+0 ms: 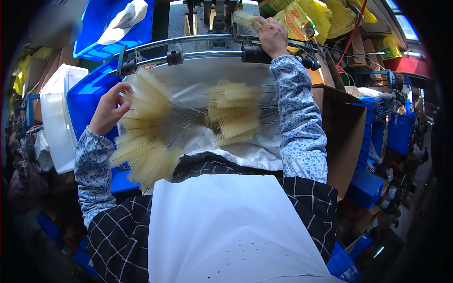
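Observation:
My right hand [273, 36] reaches to the machine at the top, its fingers closed on the end of a pale bristle brush [243, 19]. On the left, my left hand [112, 108] has curled fingers at the edge of a fanned pile of yellowish bristle brushes [153, 101]. Whether those fingertips grip a brush I cannot make out. A second stack of the same brushes [233, 111] lies to the right of that pile. Thin wire stems [181, 118] stick out from the brushes toward the middle, over a pale sheet [207, 141].
Metal rods with black clamps [174, 56] cross in front of the machine. Blue bins [89, 87] and a white plastic box [59, 118] stand at the left. A cardboard box [347, 137] is right of my right arm. Yellow bags [306, 21] lie at the far right.

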`<action>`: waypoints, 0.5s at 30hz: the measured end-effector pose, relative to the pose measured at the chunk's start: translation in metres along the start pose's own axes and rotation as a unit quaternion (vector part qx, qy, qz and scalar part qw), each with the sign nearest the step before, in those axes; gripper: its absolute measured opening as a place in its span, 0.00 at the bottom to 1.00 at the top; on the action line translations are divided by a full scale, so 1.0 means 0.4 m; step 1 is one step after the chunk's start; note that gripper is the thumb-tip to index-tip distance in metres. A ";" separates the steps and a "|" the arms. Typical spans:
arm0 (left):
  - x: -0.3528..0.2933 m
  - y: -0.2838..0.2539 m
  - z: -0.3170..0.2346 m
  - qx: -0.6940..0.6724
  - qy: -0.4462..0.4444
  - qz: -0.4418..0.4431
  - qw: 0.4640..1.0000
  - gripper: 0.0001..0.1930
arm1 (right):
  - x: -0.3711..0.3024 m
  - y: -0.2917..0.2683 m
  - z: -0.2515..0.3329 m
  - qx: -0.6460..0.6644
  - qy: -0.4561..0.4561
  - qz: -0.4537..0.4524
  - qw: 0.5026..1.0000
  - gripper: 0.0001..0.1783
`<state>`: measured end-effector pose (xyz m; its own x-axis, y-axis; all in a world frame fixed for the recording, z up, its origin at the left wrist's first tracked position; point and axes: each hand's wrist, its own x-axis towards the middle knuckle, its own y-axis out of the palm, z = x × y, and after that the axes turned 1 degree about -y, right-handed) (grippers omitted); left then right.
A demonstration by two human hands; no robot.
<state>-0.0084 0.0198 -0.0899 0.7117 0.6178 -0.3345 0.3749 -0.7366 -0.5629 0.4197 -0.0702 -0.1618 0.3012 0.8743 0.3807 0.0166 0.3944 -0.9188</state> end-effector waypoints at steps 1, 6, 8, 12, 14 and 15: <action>0.000 0.003 -0.002 -0.016 0.021 -0.010 1.000 0.12 | 0.000 -0.001 0.002 -0.002 0.003 0.007 1.000 0.17; -0.022 -0.017 -0.059 -0.057 0.090 -0.075 0.991 0.09 | 0.010 0.013 -0.017 -0.003 -0.034 -0.005 0.999 0.17; -0.042 -0.039 -0.080 -0.058 0.102 -0.108 0.987 0.12 | 0.025 0.033 -0.024 -0.004 -0.049 -0.009 0.999 0.16; -0.052 -0.070 -0.122 -0.074 0.121 -0.138 0.980 0.12 | 0.060 0.064 -0.044 0.007 -0.084 -0.002 0.996 0.18; -0.057 -0.080 -0.139 -0.063 0.129 -0.134 0.981 0.13 | 0.066 0.100 -0.074 -0.020 -0.116 -0.026 0.993 0.17; -0.063 -0.086 -0.142 -0.058 0.134 -0.139 0.980 0.13 | 0.063 0.091 -0.072 -0.041 -0.104 -0.047 0.993 0.18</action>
<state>-0.0054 0.0140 -0.0192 0.6968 0.7162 0.0377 0.6303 -0.5864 -0.5088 0.4555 -0.0421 -0.1885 0.0905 0.8777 0.4707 0.1158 0.4601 -0.8803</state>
